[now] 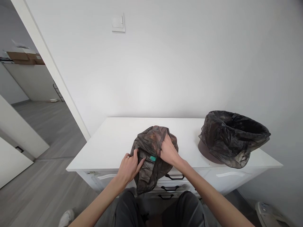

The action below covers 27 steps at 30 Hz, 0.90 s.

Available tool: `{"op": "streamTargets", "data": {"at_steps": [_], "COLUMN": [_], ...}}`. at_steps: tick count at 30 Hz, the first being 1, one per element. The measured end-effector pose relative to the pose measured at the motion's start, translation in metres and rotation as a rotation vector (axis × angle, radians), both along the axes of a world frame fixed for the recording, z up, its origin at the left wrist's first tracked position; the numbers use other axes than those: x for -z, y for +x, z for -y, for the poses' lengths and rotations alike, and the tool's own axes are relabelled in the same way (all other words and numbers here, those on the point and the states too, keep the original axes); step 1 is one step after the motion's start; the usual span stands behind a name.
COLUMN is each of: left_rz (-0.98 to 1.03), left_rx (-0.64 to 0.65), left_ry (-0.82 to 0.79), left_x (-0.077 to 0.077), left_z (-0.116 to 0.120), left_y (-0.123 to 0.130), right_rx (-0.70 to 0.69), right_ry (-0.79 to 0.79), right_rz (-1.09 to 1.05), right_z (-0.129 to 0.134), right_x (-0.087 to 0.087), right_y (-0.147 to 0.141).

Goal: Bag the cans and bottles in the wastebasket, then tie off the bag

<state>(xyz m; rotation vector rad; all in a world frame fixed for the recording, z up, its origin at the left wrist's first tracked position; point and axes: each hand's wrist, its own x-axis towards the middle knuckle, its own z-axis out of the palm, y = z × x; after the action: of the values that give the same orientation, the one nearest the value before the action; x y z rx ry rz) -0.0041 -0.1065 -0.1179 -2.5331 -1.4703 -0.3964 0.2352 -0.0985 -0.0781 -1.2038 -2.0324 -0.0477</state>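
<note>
A thin black plastic bag (144,171) with things inside hangs partly over the front edge of the white cabinet top. My left hand (129,165) pinches its rim on the left side, thumb and fingers on the film. My right hand (169,149) reaches into the bag's mouth, and its fingers are hidden by the plastic. Reddish and brownish contents show dimly through the film; I cannot make out what they are. A small green piece (152,158) shows between my hands. On the right of the top stands a brown bin (208,153) lined with another black plastic bag (220,135).
The white cabinet (123,135) stands against the wall, with black drawer handles (174,177) below its front edge. A light switch (118,22) is on the wall. At left is a doorway with cardboard boxes (20,56) beyond. A pale appliance (270,214) sits on the floor at right.
</note>
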Motion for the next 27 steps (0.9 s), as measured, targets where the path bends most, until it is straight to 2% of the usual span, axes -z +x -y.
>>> {"op": "streamTargets", "data": {"at_steps": [4, 8, 13, 18, 23, 27], "left_rz": [0.002, 0.052, 0.004, -0.128, -0.178, -0.237], "left_rx": [-0.068, -0.082, -0.126, -0.215, -0.315, -0.346], "left_ry": [-0.022, -0.024, -0.025, -0.09, -0.16, -0.214], "left_x": [0.0, -0.002, -0.009, -0.011, -0.013, -0.025], "left_z": [-0.015, -0.035, -0.056, -0.07, -0.082, -0.082], "left_y": [0.007, 0.009, 0.01, 0.003, -0.022, -0.042], "right_rx": [0.115, 0.178, 0.089, -0.111, -0.222, -0.233], "right_ry": [-0.091, -0.116, -0.101, -0.171, -0.309, -0.361], "right_rz": [-0.073, -0.064, 0.013, 0.195, 0.255, 0.334], "right_z": [-0.009, 0.012, 0.037, 0.039, 0.036, 0.035], "right_x": [-0.019, -0.021, -0.011, -0.006, -0.009, -0.003], "right_y": [0.004, 0.002, -0.005, -0.008, -0.001, 0.009]}}
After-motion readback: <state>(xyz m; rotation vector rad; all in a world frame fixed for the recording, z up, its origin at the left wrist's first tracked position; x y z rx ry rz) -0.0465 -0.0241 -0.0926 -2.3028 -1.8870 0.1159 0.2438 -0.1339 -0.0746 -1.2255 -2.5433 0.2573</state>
